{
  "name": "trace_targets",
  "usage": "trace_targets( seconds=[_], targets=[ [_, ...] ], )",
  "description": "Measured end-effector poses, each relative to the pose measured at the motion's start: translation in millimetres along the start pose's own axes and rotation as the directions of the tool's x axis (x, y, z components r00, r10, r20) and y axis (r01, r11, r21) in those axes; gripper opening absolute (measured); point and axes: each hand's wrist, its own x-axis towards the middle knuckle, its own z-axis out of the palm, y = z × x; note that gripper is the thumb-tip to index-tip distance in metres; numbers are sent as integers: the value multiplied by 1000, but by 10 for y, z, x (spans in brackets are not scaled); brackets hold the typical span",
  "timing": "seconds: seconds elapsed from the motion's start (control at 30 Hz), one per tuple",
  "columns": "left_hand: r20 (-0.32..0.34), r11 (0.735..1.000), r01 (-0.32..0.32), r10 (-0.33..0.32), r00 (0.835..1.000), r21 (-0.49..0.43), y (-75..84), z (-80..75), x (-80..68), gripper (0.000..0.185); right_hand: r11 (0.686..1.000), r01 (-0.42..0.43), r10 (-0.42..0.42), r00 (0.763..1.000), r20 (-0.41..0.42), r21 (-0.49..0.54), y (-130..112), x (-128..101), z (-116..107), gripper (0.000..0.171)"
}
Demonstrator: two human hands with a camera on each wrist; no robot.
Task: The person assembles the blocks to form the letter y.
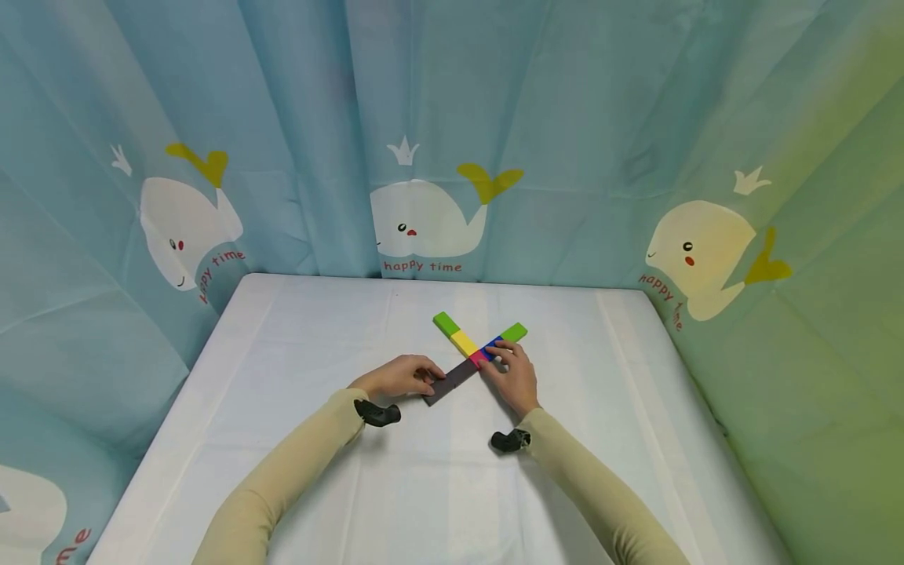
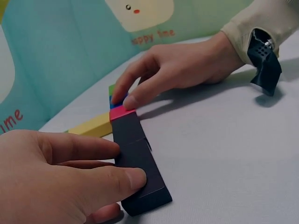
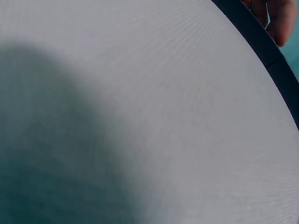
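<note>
Coloured blocks lie joined end to end on the white table as a slanted cross-like shape. Two black blocks (image 2: 148, 169) form the near-left arm, meeting a pink block (image 2: 122, 112) at the centre. A yellow block (image 1: 464, 344) and a green block (image 1: 446, 324) run up to the left. Blue (image 1: 498, 341) and a second green block (image 1: 515, 333) run up to the right. My left hand (image 1: 401, 376) pinches the nearest black block, thumb on top, fingers along its left side. With thumb and fingertips, my right hand (image 1: 518, 378) pinches the blue part beside the pink block.
The white table (image 1: 318, 471) spreads around the blocks. Blue-green curtains (image 1: 565, 118) with whale prints stand along its back and sides. A black strap piece (image 1: 377, 413) sits at the left wrist, another (image 1: 507, 441) at the right.
</note>
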Motion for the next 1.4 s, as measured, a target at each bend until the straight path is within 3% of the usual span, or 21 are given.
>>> trace_targets(
  seconds=[0.37, 0.8, 1.13, 1.4],
  targets=[
    [6, 998, -37, 37, 999, 47, -9, -21, 24, 32, 1000, -13, 13, 1000, 14, -8, -15, 7, 24, 33],
    [10, 999, -22, 22, 1000, 35, 30, -24, 6, 34, 1000, -2, 2, 1000, -13, -11, 8, 18, 31, 38],
    [2, 1000, -15, 15, 1000, -2, 45, -8, 15, 35, 994, 112, -111, 988, -112, 2, 35, 5, 36, 47],
    [-7, 1000, -3, 3, 1000, 2, 52, -11, 6, 35, 996, 82, -80, 994, -70, 29, 39, 23, 11, 47]
  ],
)
